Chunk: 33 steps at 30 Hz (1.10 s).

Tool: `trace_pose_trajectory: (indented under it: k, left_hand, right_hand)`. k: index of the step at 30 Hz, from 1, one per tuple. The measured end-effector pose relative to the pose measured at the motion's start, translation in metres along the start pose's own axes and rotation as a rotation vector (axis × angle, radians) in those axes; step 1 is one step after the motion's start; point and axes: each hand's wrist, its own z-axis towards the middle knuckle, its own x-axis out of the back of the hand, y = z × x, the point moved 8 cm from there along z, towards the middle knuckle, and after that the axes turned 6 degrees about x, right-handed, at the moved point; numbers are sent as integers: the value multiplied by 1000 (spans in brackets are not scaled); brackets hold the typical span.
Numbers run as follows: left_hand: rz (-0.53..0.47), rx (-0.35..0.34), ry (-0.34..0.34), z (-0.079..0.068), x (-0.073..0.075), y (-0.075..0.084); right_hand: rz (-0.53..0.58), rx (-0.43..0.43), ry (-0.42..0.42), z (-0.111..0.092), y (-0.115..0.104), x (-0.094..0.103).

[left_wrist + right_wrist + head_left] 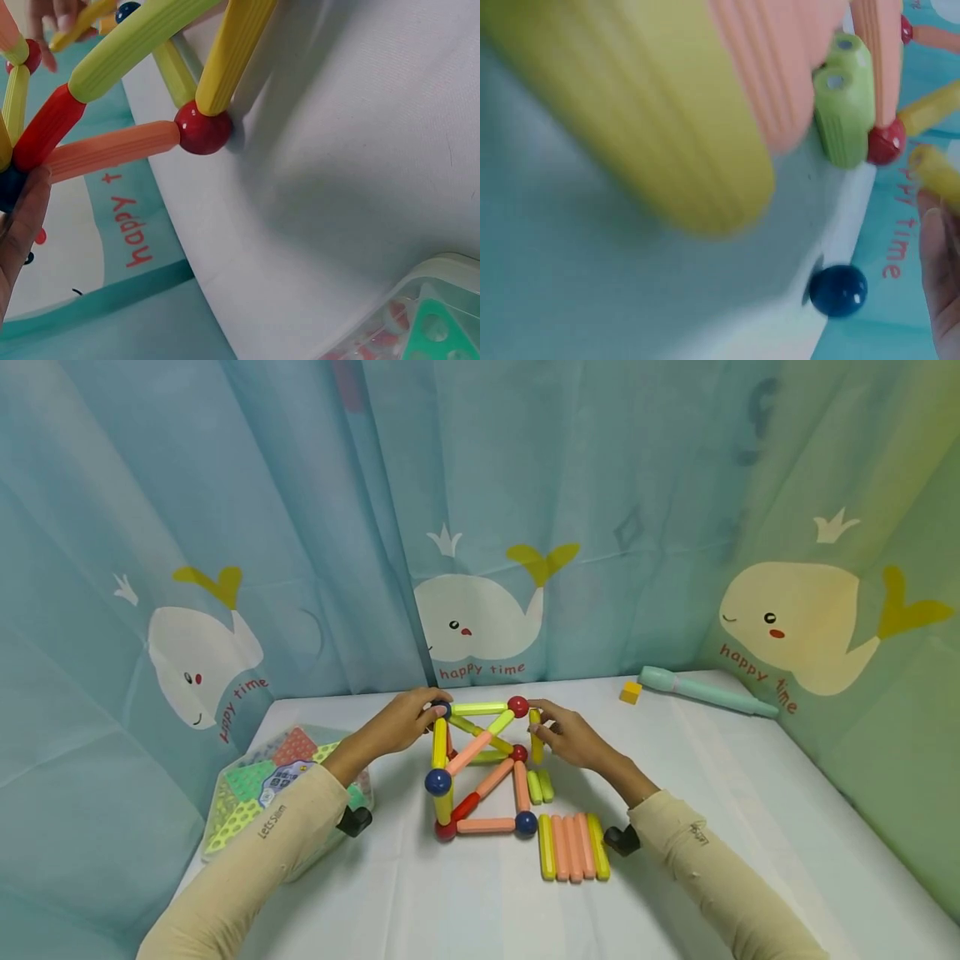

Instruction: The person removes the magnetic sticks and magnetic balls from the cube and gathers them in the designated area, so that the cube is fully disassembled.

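A frame of coloured rods and balls stands on the table. My left hand (pixel 405 724) pinches the dark blue ball (pixel 443 708) at its upper far left corner, where a red rod (pixel 49 127) and an orange rod (pixel 116 150) meet in the left wrist view. My right hand (pixel 573 737) holds a yellow rod (pixel 536 737) roughly upright, just right of the red ball (pixel 517 707) on the top corner. In the right wrist view the lower end of that rod (pixel 932 171) hangs free. Another blue ball (pixel 438 782) sits at the near upper corner.
Two short green rods (pixel 539 786) lie right of the frame, with a row of yellow and pink rods (pixel 573 847) nearer. A loose blue ball (pixel 838 291) shows in the right wrist view. A clear tub (pixel 217 827) stands left; a yellow block (pixel 631 692) and teal tube (pixel 708 692) lie far right.
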Motion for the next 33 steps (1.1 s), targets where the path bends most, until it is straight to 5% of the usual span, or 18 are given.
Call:
trace_pose_trajectory:
  k: [5, 9, 15, 21, 33]
  left_hand:
    - [-6, 1, 8, 0, 0, 1]
    - [-5, -3, 7, 0, -1, 1]
    - [6, -21, 5, 0, -1, 2]
    - [5, -30, 5, -2, 2, 5]
    - [12, -21, 0, -3, 2, 5]
  right_hand:
    - [87, -70, 22, -17, 4, 25]
    - [116, -151, -60, -45, 12, 36]
    - [195, -266, -288, -104, 31, 33]
    - [198, -293, -313, -144, 39, 29]
    - [96, -323, -276, -151, 29, 5]
